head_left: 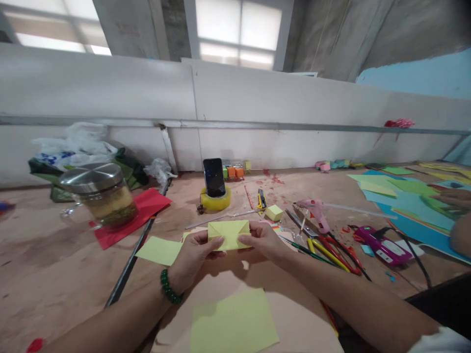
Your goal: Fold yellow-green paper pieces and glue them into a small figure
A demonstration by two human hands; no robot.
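Note:
Between my two hands is a folded piece of yellow paper (230, 230) with slanted creases at both ends. My left hand (196, 252) pinches its left end, thumb on the near face. The right end is pinched by my right hand (267, 240) in the same way. A flat yellow sheet (235, 321) lies below them on a pale board (294, 314). Another yellow sheet (160, 250) rests to the left of my left wrist, which wears a green bead bracelet. Just beyond my right hand sits a small yellow paper cube (274, 212).
A glass mug (108, 203) with a metal lid stands at left on red paper. A phone (214, 177) leans upright in a tape roll (228, 198). At right are scissors (340, 252), a pink glue gun (314, 211), a purple power strip (382, 245) and another person's hand (454, 198).

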